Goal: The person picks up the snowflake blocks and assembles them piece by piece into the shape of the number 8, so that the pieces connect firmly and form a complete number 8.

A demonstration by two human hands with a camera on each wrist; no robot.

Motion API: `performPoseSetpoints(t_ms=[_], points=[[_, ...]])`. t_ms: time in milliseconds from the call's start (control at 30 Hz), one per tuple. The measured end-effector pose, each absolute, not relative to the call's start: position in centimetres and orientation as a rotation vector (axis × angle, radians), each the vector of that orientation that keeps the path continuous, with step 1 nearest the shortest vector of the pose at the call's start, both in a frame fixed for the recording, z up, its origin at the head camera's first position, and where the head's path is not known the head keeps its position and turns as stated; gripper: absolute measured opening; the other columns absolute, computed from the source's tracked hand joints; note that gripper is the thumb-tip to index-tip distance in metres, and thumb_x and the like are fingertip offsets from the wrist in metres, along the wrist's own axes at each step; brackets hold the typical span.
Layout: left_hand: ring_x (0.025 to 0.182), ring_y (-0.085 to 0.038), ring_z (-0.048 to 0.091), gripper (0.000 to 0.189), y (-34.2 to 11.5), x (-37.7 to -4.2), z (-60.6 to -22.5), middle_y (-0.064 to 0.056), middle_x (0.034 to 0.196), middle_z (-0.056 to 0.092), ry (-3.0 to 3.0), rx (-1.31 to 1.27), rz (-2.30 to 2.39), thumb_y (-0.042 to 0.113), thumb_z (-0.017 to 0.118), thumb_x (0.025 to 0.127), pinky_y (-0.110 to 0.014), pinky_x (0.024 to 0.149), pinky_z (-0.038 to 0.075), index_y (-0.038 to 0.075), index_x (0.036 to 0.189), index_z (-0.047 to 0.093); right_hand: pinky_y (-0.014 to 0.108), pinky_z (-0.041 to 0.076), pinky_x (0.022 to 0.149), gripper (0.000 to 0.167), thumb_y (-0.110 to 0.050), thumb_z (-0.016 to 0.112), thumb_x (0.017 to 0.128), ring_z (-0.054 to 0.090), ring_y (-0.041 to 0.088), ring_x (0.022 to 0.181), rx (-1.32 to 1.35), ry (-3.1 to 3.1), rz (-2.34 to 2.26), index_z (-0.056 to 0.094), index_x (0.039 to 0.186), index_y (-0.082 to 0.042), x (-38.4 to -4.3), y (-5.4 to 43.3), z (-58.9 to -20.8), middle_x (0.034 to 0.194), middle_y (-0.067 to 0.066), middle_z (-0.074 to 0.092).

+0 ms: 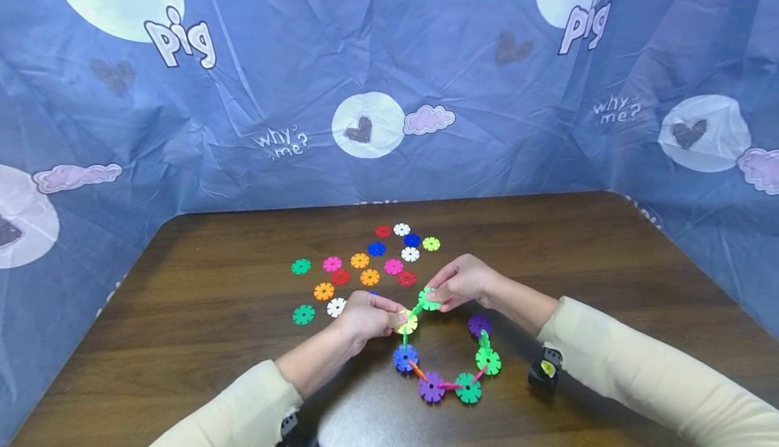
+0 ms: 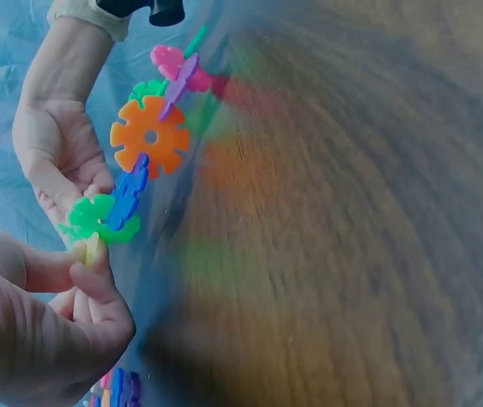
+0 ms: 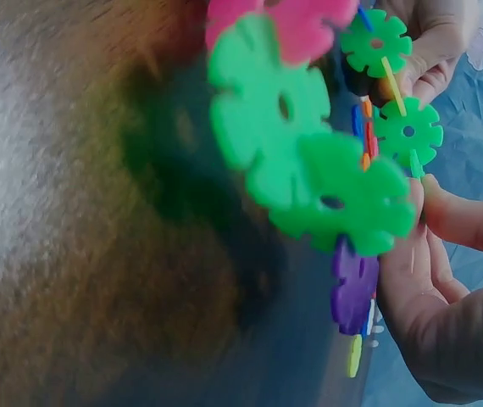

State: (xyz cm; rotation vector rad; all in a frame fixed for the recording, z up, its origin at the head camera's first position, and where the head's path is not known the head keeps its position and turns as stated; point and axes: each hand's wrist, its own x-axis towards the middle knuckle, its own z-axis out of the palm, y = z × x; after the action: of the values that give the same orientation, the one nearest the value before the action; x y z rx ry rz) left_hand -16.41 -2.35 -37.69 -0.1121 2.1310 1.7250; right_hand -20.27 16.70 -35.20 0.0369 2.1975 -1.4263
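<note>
A curved chain of notched plastic snowflake discs hangs between and below the hands. My left hand (image 1: 368,317) pinches a yellow snowflake disc (image 1: 409,325) between thumb and fingers. At the chain's end, my right hand (image 1: 465,282) grips a green snowflake disc (image 1: 428,299), linked to the yellow one through another green disc (image 2: 89,212). From the yellow disc the chain runs down past a blue disc (image 1: 406,358) and a purple disc (image 1: 431,387). It curves through a teal disc (image 1: 468,388) and a light green disc (image 1: 488,360) to a purple end disc (image 1: 479,326).
Loose snowflake discs in several colours lie flat beyond the hands, among them an orange one (image 1: 324,291), a white one (image 1: 410,254) and a red one (image 1: 383,231). The brown wooden table (image 1: 201,285) meets a blue printed cloth (image 1: 243,82) at its back and sides.
</note>
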Motion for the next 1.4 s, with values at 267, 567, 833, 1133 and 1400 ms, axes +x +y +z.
performPoseSetpoints(t_ms=[267,567,833,1133,1400], points=[[0.056,-0.005,0.051,0.014,-2.3,-16.0,-37.6,0.003,0.065,0.063,2.183,-0.120,1.733,-0.002,0.070,0.081,-0.016,0.056,0.047,-0.010,0.093,0.072,0.027,0.060,0.065,0.023,0.001,0.072,0.082,0.065,0.008,0.059,0.052,2.221,-1.488,0.068,0.101,0.013,-20.0,16.3,-35.6,0.070,0.002,0.071],[0.059,-0.008,0.063,0.015,-2.4,-15.7,-37.0,-0.010,0.078,0.072,2.142,-0.008,1.744,0.000,0.068,0.084,-0.029,0.066,0.061,-0.011,0.094,0.070,0.036,0.060,0.080,0.028,0.003,0.069,0.084,0.071,0.012,0.070,0.057,2.143,-1.560,0.065,0.110,0.013,-20.6,16.9,-35.2,0.082,0.005,0.074],[0.070,-0.018,0.072,0.021,-2.5,-17.1,-36.7,-0.021,0.091,0.074,2.260,0.030,1.698,0.011,0.069,0.087,-0.032,0.073,0.061,-0.006,0.099,0.072,0.038,0.058,0.083,0.027,0.003,0.065,0.086,0.072,0.015,0.078,-0.030,2.077,-1.509,0.064,0.112,0.014,-20.5,16.7,-35.0,0.090,0.012,0.075],[0.069,-0.013,0.070,0.015,-1.9,-17.8,-37.2,-0.016,0.087,0.075,2.292,-0.015,1.682,0.007,0.073,0.082,-0.030,0.072,0.060,-0.003,0.093,0.072,0.038,0.059,0.081,0.028,0.002,0.067,0.085,0.073,0.019,0.076,-0.083,2.157,-1.381,0.064,0.111,0.013,-22.2,16.3,-34.6,0.093,0.019,0.074],[0.068,-0.011,0.069,0.015,-2.0,-18.0,-37.2,-0.014,0.090,0.075,2.237,-0.036,1.704,0.006,0.073,0.083,-0.030,0.075,0.060,-0.004,0.094,0.072,0.029,0.060,0.075,0.033,-0.001,0.072,0.082,0.067,0.008,0.067,-0.015,2.451,-1.208,0.065,0.112,0.010,-28.6,17.9,-34.4,0.081,0.006,0.073]])
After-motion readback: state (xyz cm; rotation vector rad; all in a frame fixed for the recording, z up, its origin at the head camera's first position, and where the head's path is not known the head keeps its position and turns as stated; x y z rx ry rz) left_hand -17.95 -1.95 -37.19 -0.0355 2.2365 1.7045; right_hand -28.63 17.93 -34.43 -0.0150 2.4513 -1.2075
